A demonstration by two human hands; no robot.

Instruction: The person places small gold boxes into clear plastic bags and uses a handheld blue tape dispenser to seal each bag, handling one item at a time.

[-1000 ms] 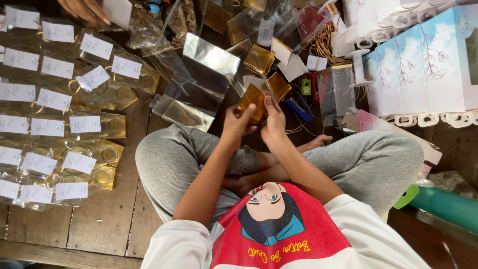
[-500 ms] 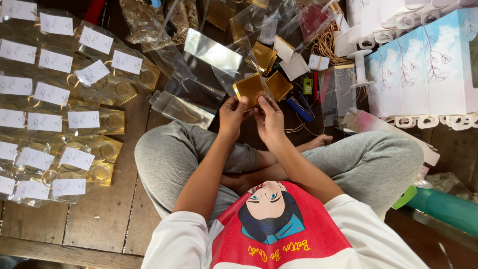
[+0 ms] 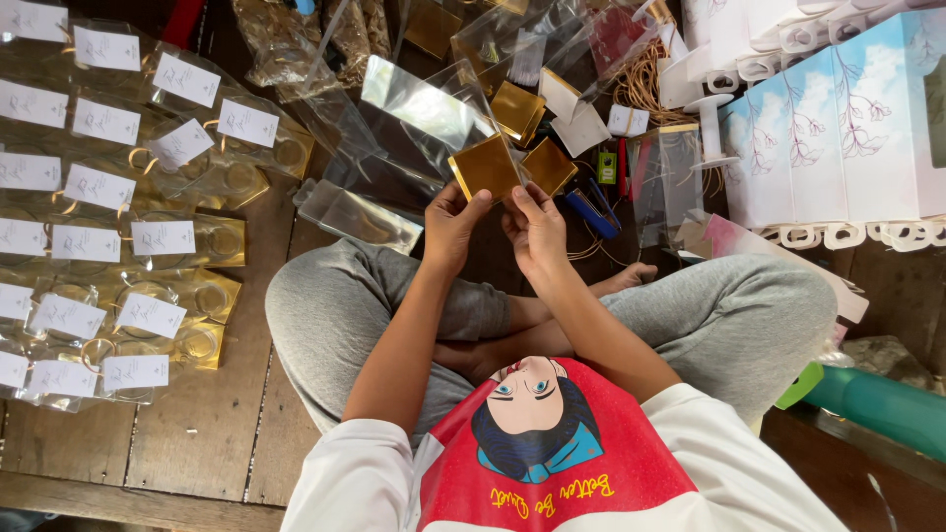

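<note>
My left hand (image 3: pixel 451 225) and my right hand (image 3: pixel 537 229) together hold a square gold card (image 3: pixel 485 166) by its lower edge, above my crossed legs. The top of the card sits at the mouth of a clear plastic bag (image 3: pixel 424 110) that sticks up and away from my hands. A second gold card (image 3: pixel 548 166) lies just right of the held one on the wooden floor.
Rows of packed clear bags with white labels and gold cards (image 3: pixel 108 227) cover the floor at left. Empty clear bags (image 3: pixel 360 215), more gold cards (image 3: pixel 516 108), twine (image 3: pixel 645 84), a blue pen (image 3: pixel 589 212), white-and-blue gift boxes (image 3: pixel 838 128) and a teal cylinder (image 3: pixel 877 406) surround me.
The gold card and clear bag have risen in my hands and the card now stands squarer. Someone's hand at the top left is out of view now.
</note>
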